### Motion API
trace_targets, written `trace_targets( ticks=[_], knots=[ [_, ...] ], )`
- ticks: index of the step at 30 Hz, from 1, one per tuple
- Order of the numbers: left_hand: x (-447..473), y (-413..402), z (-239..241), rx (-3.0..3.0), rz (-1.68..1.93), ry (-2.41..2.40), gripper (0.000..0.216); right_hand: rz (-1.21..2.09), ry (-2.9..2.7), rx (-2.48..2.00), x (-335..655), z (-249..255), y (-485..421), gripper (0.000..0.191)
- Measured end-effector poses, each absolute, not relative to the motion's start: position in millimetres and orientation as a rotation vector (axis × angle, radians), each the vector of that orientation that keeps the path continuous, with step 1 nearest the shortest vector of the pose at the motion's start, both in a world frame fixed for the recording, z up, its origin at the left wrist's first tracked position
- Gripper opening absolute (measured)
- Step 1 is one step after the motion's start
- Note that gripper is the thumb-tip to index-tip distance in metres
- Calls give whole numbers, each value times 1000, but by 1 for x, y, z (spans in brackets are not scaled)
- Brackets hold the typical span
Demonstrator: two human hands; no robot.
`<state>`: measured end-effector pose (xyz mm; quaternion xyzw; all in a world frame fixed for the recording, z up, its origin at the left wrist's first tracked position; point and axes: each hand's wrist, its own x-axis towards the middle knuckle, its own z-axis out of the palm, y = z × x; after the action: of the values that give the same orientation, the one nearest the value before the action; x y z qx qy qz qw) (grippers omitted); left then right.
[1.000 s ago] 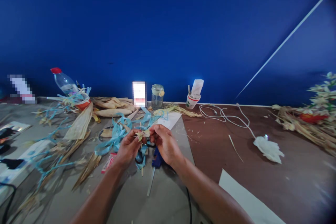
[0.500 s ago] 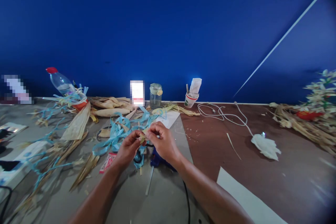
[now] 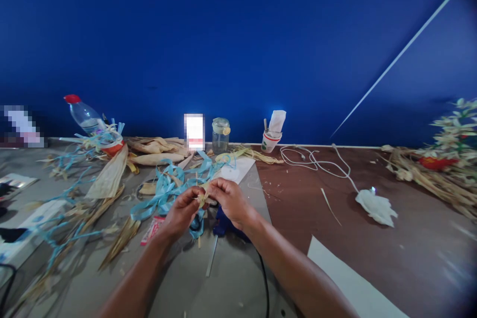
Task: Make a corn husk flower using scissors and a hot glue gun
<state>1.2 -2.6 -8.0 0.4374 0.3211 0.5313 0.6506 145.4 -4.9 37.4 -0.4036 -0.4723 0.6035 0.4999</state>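
My left hand and my right hand meet above the table, fingers pinched together on a small pale straw piece folded into points. Both hands are closed on it. Beneath them lie a blue glue gun with a black cord, a glue stick and a tangle of light blue ribbon.
Dried husks and straw litter the left of the table. A plastic bottle, a glass jar and a paper cup stand by the blue wall. A white cable, crumpled white paper, a white sheet and straw flowers lie right.
The straw piece was spread out between my fingertips and is now pinched tighter. Both hands have drawn slightly closer together; the view has shifted a little.
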Motion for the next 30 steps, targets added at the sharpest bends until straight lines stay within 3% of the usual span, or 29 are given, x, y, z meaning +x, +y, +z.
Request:
trace_targets(
  ticks=[8, 17, 24, 30],
  knots=[
    [3, 0, -5, 893, 1298, 765, 27, 1544, -889, -963, 149, 34, -1, 31],
    [-1, 4, -5, 764, 1353, 714, 23, 1611, -901, -965, 150, 36, -1, 23],
    [-5, 10, -2, 689, 1466, 633, 22, 1262, -1170, -1096, 166, 34, 11, 14],
    [-9, 12, 1, 677, 1566, 641, 19, 963, -1780, -1243, 172, 28, 22, 11]
  ],
)
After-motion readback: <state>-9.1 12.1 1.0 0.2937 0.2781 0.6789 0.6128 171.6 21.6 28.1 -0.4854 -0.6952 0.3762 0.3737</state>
